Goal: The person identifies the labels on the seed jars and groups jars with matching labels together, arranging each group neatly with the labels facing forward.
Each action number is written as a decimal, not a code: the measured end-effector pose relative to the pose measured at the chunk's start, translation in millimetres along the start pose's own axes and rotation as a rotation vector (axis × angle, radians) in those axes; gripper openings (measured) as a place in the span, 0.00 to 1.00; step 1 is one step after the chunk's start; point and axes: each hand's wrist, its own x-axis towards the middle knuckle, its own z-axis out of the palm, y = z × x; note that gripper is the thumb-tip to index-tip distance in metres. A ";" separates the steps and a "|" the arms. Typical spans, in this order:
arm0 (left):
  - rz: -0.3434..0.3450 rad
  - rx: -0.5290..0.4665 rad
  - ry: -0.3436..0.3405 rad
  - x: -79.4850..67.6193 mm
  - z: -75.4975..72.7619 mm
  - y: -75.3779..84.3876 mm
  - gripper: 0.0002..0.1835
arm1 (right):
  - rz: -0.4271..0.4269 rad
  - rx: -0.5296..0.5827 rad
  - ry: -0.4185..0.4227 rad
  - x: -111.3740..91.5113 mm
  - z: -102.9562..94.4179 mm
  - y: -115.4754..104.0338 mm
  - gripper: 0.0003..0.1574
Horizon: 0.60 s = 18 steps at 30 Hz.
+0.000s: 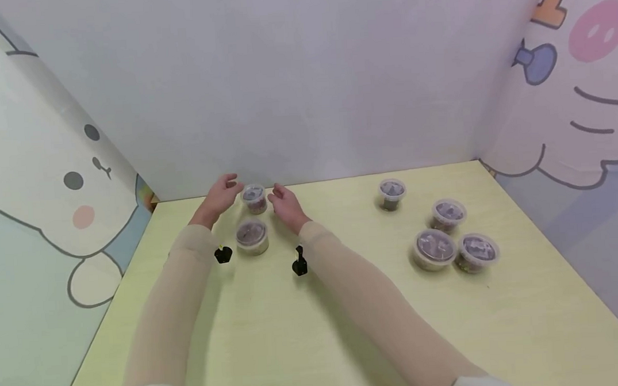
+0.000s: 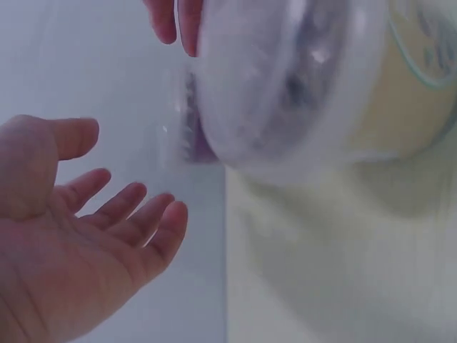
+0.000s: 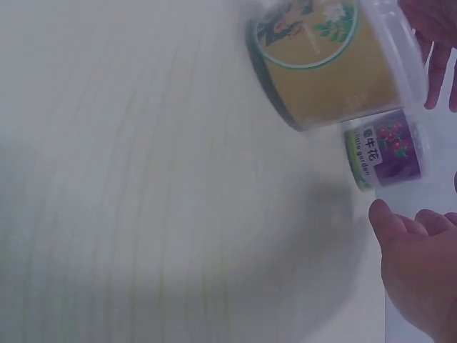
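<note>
A small round tub (image 1: 254, 200) with a clear lid stands near the back wall; its purple label (image 3: 398, 151) shows red flowers and printed letters in the right wrist view. Just in front of it is a wider lidded tub (image 1: 252, 237) with a tan side. My left hand (image 1: 221, 198) is at the left of the small tub, fingers spread and slightly bent, holding nothing. On the other side my right hand (image 1: 287, 208) is held a little apart from the tub, its fingers loosely bent. Both hands appear empty in the wrist views.
Further right on the pale yellow table (image 1: 274, 344) stand a small lidded tub (image 1: 392, 194) and a group of three: a back tub (image 1: 448, 214), a wide tub (image 1: 434, 249) and a right tub (image 1: 477, 252). A white wall (image 1: 304, 89) closes off the back.
</note>
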 end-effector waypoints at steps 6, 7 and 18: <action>0.117 0.099 0.041 -6.6 9.4 32.4 0.33 | 0.010 0.067 0.021 -12.3 -15.3 -18.8 0.36; 0.133 0.098 0.036 -8.1 12.3 38.0 0.32 | 0.012 0.064 0.015 -15.0 -19.1 -21.8 0.36; 0.281 0.172 -0.119 -32.7 61.9 83.5 0.27 | 0.110 -0.412 -0.247 -89.1 -102.5 -51.1 0.46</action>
